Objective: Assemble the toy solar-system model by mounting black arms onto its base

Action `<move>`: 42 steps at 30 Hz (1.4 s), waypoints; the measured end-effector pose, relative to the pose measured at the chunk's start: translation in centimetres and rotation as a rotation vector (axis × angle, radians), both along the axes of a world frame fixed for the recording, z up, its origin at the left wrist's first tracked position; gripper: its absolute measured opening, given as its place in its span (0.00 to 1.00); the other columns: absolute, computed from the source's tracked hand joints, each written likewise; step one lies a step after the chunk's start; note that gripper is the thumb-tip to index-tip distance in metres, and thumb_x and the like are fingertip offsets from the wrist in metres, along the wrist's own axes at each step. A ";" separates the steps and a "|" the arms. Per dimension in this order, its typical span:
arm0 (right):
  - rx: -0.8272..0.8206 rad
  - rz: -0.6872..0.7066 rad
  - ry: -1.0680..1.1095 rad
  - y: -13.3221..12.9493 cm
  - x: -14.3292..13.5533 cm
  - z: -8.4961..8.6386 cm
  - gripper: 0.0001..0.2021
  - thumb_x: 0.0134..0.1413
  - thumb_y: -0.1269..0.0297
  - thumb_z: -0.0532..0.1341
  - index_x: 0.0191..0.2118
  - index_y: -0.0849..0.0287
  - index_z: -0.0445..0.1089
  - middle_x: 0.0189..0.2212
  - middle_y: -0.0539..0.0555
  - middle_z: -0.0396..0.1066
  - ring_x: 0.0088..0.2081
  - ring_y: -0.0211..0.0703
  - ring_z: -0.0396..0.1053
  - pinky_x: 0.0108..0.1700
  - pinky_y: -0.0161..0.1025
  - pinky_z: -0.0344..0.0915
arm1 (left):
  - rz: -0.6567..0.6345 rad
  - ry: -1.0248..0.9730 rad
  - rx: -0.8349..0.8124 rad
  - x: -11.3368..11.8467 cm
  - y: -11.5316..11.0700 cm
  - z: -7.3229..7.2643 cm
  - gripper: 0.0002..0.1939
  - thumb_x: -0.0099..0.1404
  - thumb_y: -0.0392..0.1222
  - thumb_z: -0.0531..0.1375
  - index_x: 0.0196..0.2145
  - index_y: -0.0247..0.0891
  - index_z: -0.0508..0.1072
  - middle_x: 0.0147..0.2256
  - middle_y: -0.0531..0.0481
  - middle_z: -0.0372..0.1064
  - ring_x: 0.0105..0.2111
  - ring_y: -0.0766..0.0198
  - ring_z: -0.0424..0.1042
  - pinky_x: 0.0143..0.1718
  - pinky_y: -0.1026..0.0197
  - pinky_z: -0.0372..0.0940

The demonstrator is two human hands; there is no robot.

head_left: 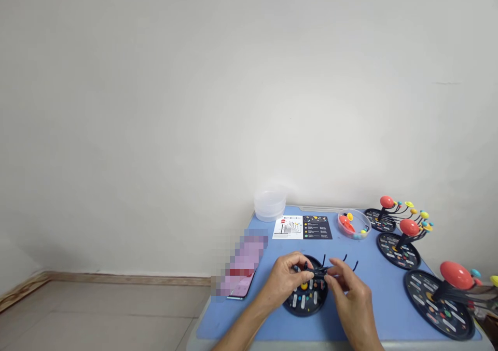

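Note:
A round black base (305,309) printed with small coloured planets and labels lies on the blue table, partly under my hands. Above it, thin black curved arms (342,269) stick out to the right with bare upturned tips. My left hand (288,278) pinches the black arms at their inner end, over the base. Close beside it, my right hand (346,291) has thumb and fingers closed on the same arms, slightly farther right. Fingers hide the exact joint between the pieces.
An instruction sheet (288,235) lies behind the base. A clear dish (356,236) holds red, yellow and blue pieces. Clear stacked tubs (270,205) stand at the back left. A phone (245,268), partly blurred, lies left. Assembled solar system models (399,250) line the right side.

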State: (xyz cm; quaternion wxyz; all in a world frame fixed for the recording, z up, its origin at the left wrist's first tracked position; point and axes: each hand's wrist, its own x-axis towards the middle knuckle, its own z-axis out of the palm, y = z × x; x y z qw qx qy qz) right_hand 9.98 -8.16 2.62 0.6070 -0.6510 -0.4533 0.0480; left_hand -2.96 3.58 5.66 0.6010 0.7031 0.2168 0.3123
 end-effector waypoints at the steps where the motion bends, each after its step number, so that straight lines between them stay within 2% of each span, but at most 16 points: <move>1: -0.001 0.001 -0.024 -0.1 0.2 0.2 0.17 0.54 0.64 0.59 0.50 0.58 0.72 0.37 0.56 0.79 0.26 0.39 0.73 0.31 0.33 0.71 | -0.006 0.002 -0.003 -0.1 0.0 0.0 0.05 0.50 0.39 0.65 0.26 0.36 0.76 0.28 0.52 0.67 0.31 0.63 0.66 0.33 0.63 0.60; 3: -0.017 0.067 -0.066 -0.2 0.6 0.7 0.23 0.54 0.67 0.57 0.57 0.56 0.66 0.45 0.58 0.77 0.26 0.37 0.72 0.33 0.34 0.71 | -0.012 0.011 -0.003 -0.1 0.0 0.0 0.05 0.50 0.40 0.66 0.27 0.36 0.76 0.29 0.52 0.67 0.31 0.63 0.66 0.33 0.63 0.60; 5: -0.031 0.156 -0.098 0.1 0.9 1.1 0.25 0.54 0.70 0.55 0.59 0.56 0.64 0.45 0.57 0.77 0.27 0.37 0.73 0.34 0.34 0.71 | -0.017 0.011 0.001 -0.1 0.1 -0.1 0.06 0.50 0.40 0.66 0.27 0.36 0.76 0.29 0.52 0.68 0.31 0.63 0.66 0.33 0.63 0.60; 8: -0.035 0.178 -0.158 0.7 1.3 1.4 0.20 0.55 0.70 0.55 0.53 0.58 0.70 0.36 0.55 0.78 0.29 0.39 0.73 0.35 0.34 0.70 | -0.020 0.008 0.001 0.0 0.3 -0.2 0.05 0.50 0.39 0.65 0.27 0.36 0.76 0.28 0.52 0.68 0.31 0.63 0.65 0.33 0.63 0.60; 11: -0.057 0.153 -0.198 1.0 1.5 1.5 0.15 0.55 0.69 0.56 0.46 0.57 0.74 0.32 0.53 0.77 0.31 0.41 0.73 0.37 0.34 0.70 | -0.014 0.007 -0.004 0.1 0.3 -0.4 0.06 0.51 0.39 0.65 0.28 0.36 0.76 0.29 0.52 0.69 0.31 0.63 0.66 0.33 0.63 0.61; 14: -0.087 0.163 -0.193 0.9 1.5 1.8 0.13 0.54 0.69 0.56 0.43 0.56 0.75 0.31 0.52 0.76 0.30 0.41 0.73 0.35 0.34 0.69 | -0.015 0.005 -0.005 0.0 0.3 -0.4 0.07 0.52 0.41 0.66 0.29 0.36 0.75 0.29 0.52 0.69 0.31 0.63 0.66 0.33 0.63 0.61; 19: -0.116 0.272 -0.155 0.4 1.8 2.7 0.14 0.54 0.70 0.57 0.44 0.55 0.75 0.34 0.52 0.78 0.32 0.42 0.75 0.35 0.34 0.70 | -0.025 0.010 -0.011 0.0 0.2 -0.5 0.08 0.53 0.42 0.66 0.29 0.36 0.74 0.28 0.52 0.68 0.29 0.65 0.65 0.31 0.64 0.61; 24: -0.109 0.246 -0.226 0.1 1.9 2.7 0.12 0.58 0.68 0.54 0.39 0.55 0.76 0.32 0.53 0.78 0.33 0.44 0.74 0.35 0.35 0.71 | -0.021 0.009 -0.012 0.0 0.3 -0.7 0.10 0.53 0.44 0.66 0.30 0.35 0.74 0.28 0.53 0.67 0.28 0.66 0.64 0.31 0.64 0.61; 28: -0.055 0.216 -0.216 -0.2 1.8 2.7 0.18 0.61 0.67 0.52 0.54 0.55 0.71 0.42 0.57 0.78 0.36 0.43 0.76 0.39 0.37 0.72 | -0.027 0.000 -0.004 -0.1 0.3 -0.5 0.10 0.53 0.45 0.67 0.30 0.36 0.75 0.29 0.52 0.68 0.30 0.64 0.65 0.33 0.63 0.61; 30: -0.069 0.244 -0.230 -0.4 1.8 3.2 0.19 0.61 0.68 0.53 0.55 0.54 0.70 0.43 0.56 0.78 0.37 0.43 0.76 0.41 0.37 0.72 | -0.033 -0.001 -0.002 -0.2 0.2 -0.4 0.10 0.53 0.44 0.67 0.31 0.35 0.75 0.29 0.52 0.68 0.30 0.64 0.65 0.33 0.63 0.61; 36: -0.166 0.355 -0.285 -0.4 2.0 4.9 0.14 0.61 0.68 0.53 0.45 0.52 0.76 0.36 0.52 0.78 0.36 0.43 0.75 0.39 0.34 0.70 | -0.049 -0.001 -0.030 -0.3 0.2 -0.3 0.10 0.52 0.41 0.67 0.33 0.35 0.77 0.32 0.49 0.72 0.35 0.60 0.69 0.37 0.61 0.63; 39: -0.185 0.364 -0.289 -0.2 2.2 4.8 0.13 0.62 0.67 0.53 0.41 0.53 0.76 0.35 0.51 0.78 0.35 0.42 0.74 0.37 0.33 0.68 | -0.061 0.015 -0.021 -0.2 0.2 -0.2 0.12 0.51 0.40 0.67 0.35 0.36 0.78 0.34 0.48 0.72 0.36 0.59 0.69 0.37 0.61 0.64; 42: -0.209 0.345 -0.301 -0.2 2.2 4.5 0.11 0.62 0.65 0.53 0.36 0.55 0.74 0.29 0.50 0.76 0.30 0.41 0.72 0.33 0.33 0.66 | -0.014 0.047 0.029 0.1 0.1 -0.1 0.07 0.50 0.39 0.66 0.29 0.37 0.78 0.31 0.50 0.71 0.33 0.61 0.69 0.34 0.64 0.63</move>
